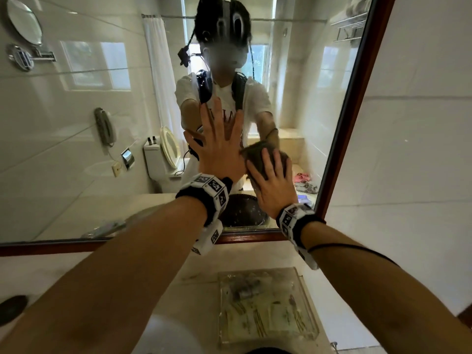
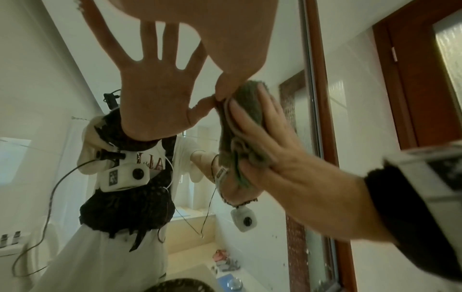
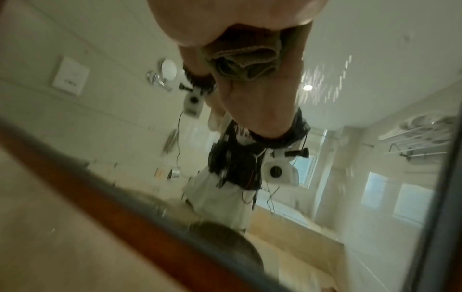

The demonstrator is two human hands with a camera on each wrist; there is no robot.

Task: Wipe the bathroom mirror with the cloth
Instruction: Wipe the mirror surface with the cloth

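The mirror has a red-brown wooden frame and fills the wall ahead. My left hand lies flat on the glass with its fingers spread, holding nothing. Just to its right, my right hand presses a bunched olive-grey cloth against the glass near the mirror's lower right part. In the left wrist view the left hand touches the glass, its thumb beside the cloth, and the right hand lies over it with fairly straight fingers. The right wrist view shows the cloth squeezed under the palm.
Below the mirror runs a pale counter with a clear plastic tray of small packets. A dark object sits at the counter's left edge. White tiled wall lies right of the frame, and a wooden door frame beyond it.
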